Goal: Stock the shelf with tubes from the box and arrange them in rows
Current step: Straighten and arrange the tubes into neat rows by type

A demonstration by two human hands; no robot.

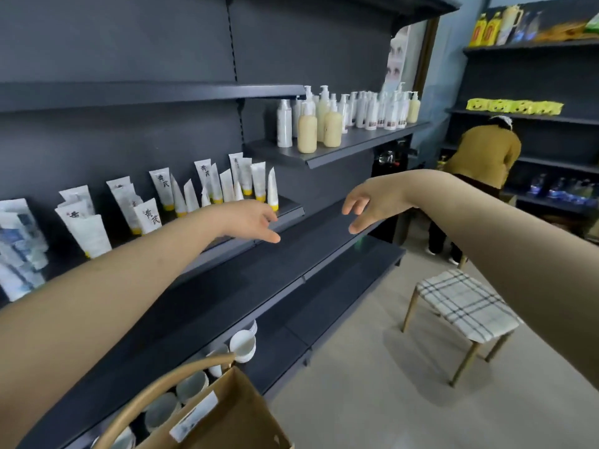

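**A:** What's hard to make out on the left?

**B:** The blue-and-white packets (19,247) at the far left are blurred and cut off by the edge. The left forearm hides the bottoms of the nearest tubes.

**A:** And the tubes themselves?

**B:** The tubes (162,189) are white with yellow caps. They stand cap-down on the shelf (288,210) in loose, uneven rows, leaning on the back panel.

**A:** Where's the left hand?

**B:** The left hand (252,220) hangs at the right end of that shelf with its fingers slack and spread, gripping nothing. The last tube (273,189) stands just above and behind the fingertips. I can't tell whether a finger touches its cap.

**A:** The box?

**B:** The box (233,413) is at the bottom, well below both hands and cut off by the lower edge. Its inside doesn't show. A curved wooden hoop (181,367) crosses its near corner, and white tubs (243,345) sit partly hidden on a lower level.

**A:** The right hand?

**B:** The right hand (372,205) is to the right of the left one and apart from it. Its fingers are loose and empty, well clear of the tubes.

**A:** Further right?

**B:** Pump bottles (324,118) stand on the level above. A stool (463,306) with a checked cushion is on the floor. A person (486,153) bends at the far racks, partly hidden behind the right forearm.
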